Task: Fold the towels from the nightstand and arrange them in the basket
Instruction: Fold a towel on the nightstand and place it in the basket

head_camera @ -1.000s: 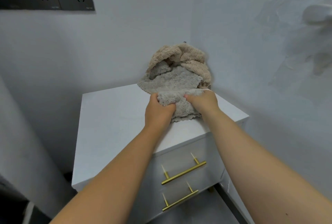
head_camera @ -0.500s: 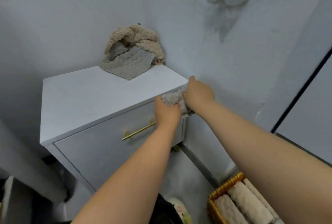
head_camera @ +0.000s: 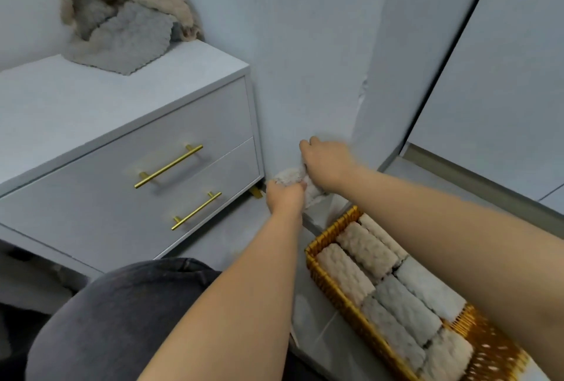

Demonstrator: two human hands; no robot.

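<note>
Knee in dark cloth [head_camera: 122,319] lies nearest, and right of it on the floor [head_camera: 244,243] stands one golden basket [head_camera: 332,289] with seven rolled towels [head_camera: 366,248] showing, beige and grey, some partly under the right forearm [head_camera: 457,243]. Beyond its far end the left hand [head_camera: 285,199] and right hand [head_camera: 328,164] each clamp their grip on one pale towel [head_camera: 291,177], fingers curled round it, low beside the wall [head_camera: 305,75]. Farther left stands one nightstand [head_camera: 91,112] with two drawers [head_camera: 183,124] and two gold handles [head_camera: 168,166], a loose heap of beige and grey towels [head_camera: 122,20] on its back corner, number unclear.

One left hand [head_camera: 285,198], one right hand [head_camera: 329,164], one held towel [head_camera: 290,175], one basket [head_camera: 332,229], one nightstand [head_camera: 76,112], two handles [head_camera: 168,166].
</note>
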